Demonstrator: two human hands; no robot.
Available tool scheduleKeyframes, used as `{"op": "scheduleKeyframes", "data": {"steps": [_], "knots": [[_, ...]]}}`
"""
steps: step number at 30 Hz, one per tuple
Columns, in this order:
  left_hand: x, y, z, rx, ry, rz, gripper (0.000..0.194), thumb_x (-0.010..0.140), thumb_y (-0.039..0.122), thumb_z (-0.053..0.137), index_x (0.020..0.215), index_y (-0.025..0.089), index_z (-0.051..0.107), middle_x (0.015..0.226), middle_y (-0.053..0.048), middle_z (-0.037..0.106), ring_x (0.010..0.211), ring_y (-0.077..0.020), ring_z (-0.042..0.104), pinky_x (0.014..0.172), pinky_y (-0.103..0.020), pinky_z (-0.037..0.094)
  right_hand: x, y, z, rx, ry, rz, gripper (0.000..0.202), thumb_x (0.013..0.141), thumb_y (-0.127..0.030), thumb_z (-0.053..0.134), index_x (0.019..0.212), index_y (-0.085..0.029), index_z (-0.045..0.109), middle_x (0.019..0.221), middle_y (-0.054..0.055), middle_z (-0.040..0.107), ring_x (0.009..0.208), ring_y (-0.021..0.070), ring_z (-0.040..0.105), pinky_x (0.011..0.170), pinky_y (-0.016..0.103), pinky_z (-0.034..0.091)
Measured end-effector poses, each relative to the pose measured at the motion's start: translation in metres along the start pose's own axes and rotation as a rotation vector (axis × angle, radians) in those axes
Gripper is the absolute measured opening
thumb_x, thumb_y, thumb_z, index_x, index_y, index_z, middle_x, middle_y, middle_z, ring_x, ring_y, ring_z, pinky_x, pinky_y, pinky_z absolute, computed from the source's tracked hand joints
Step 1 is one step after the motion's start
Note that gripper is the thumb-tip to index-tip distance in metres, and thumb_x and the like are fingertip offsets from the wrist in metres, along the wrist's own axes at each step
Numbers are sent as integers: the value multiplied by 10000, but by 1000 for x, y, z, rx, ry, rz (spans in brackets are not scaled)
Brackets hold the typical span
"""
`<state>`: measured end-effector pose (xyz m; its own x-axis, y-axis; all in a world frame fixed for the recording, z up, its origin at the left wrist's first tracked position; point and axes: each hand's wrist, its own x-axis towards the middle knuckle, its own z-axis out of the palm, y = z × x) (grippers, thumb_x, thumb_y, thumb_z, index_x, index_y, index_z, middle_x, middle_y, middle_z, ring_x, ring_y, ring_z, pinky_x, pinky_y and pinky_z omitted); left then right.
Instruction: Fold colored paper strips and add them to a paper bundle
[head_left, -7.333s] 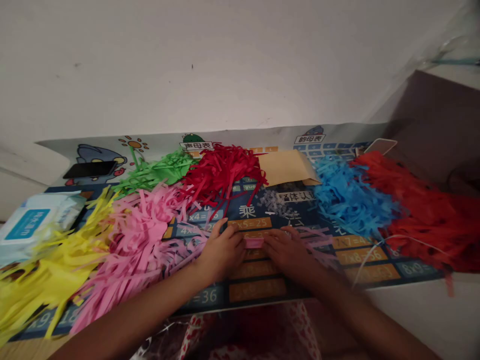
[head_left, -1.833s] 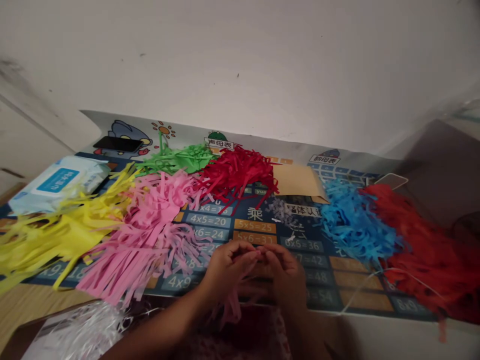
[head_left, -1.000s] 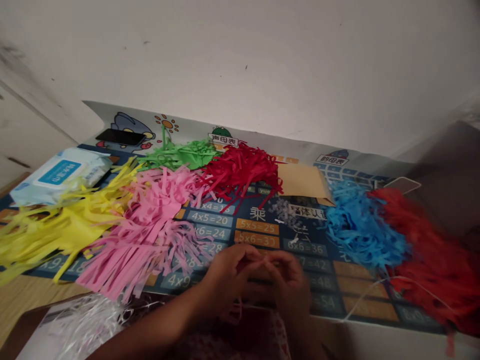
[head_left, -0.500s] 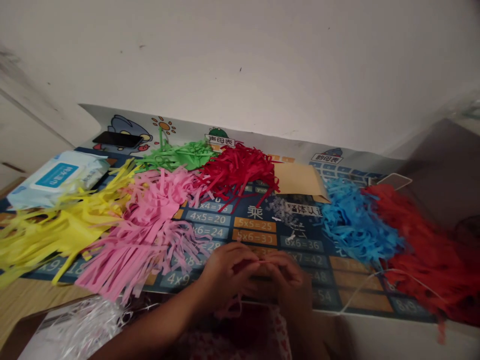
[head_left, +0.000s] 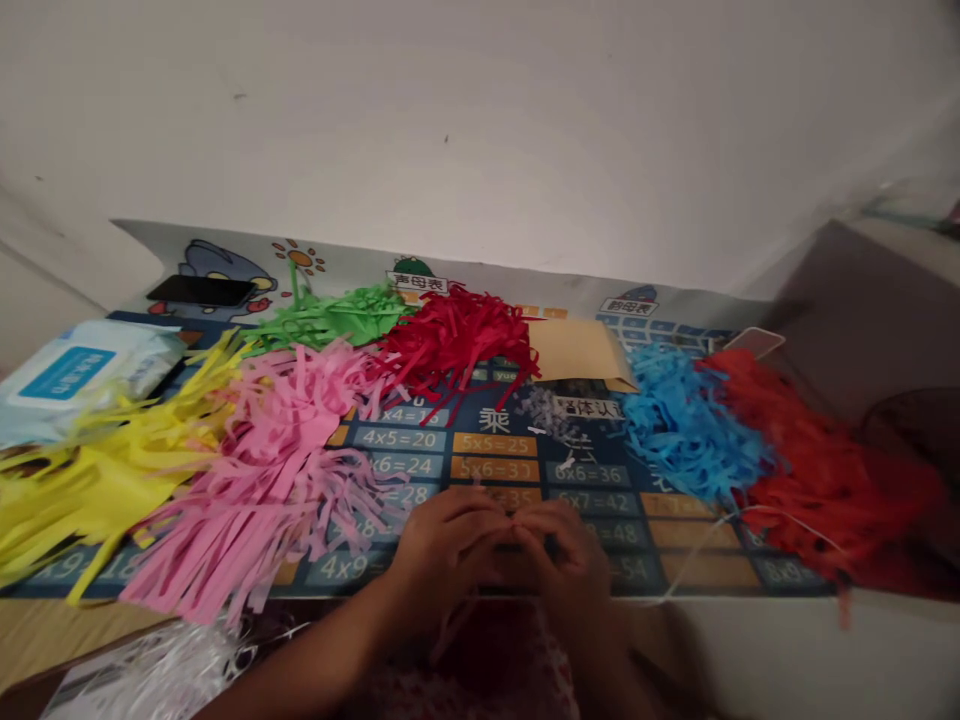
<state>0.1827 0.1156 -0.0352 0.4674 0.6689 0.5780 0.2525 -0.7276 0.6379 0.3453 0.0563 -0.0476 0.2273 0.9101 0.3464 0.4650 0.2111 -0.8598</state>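
My left hand [head_left: 450, 540] and my right hand [head_left: 562, 555] meet at the front edge of the printed mat [head_left: 345, 570], fingertips pinched together. What they pinch is too small and dark to make out; in the earlier frame a thin pink strip showed there. A faint pinkish strip [head_left: 454, 625] hangs below my left hand. Pink fringed paper [head_left: 300, 480] lies to the left of my hands, with yellow fringed paper [head_left: 127, 480] beyond it. Behind are green [head_left: 337, 315] and dark red [head_left: 457, 340] fringed bunches.
Blue [head_left: 690, 420] and red [head_left: 817, 480] fringed bunches lie at the right, near a thin white cord [head_left: 697, 555]. A tan paper piece [head_left: 577, 352] sits at the back. At the left are a wipes pack [head_left: 82, 375], a phone [head_left: 201, 291] and clear plastic [head_left: 172, 665].
The view has shifted slightly, so most items on the mat appear further left. My hands stay pinched together, and the pink strip between them is no longer distinct.
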Motion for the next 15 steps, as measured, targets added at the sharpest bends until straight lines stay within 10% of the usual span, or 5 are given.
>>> {"op": "scheduleKeyframes", "data": {"steps": [8,11,15], "knots": [[6,-10,16,31,-210,-227,199,848,308,576,687,210,639,671,2,680,596,-146,642,543,-208,504,1,-1,-4,-90,-21,-46,132,893,-299,616,788,-239,670,779,-11,700,770,157,625,775,323,420],[7,-16,11,-6,-272,-274,215,829,345,604,657,221,642,643,20,670,560,-134,633,512,-187,490,-2,31,-58,-259,112,90,203,865,-427,618,835,-249,710,902,31,713,873,198,631,823,344,440],[13,-19,4,-167,-301,-227,151,780,383,684,704,256,715,742,19,728,694,-140,700,641,-157,537,0,93,-164,-638,661,575,433,779,-577,547,787,-177,712,884,143,699,863,285,610,760,382,435]]}}
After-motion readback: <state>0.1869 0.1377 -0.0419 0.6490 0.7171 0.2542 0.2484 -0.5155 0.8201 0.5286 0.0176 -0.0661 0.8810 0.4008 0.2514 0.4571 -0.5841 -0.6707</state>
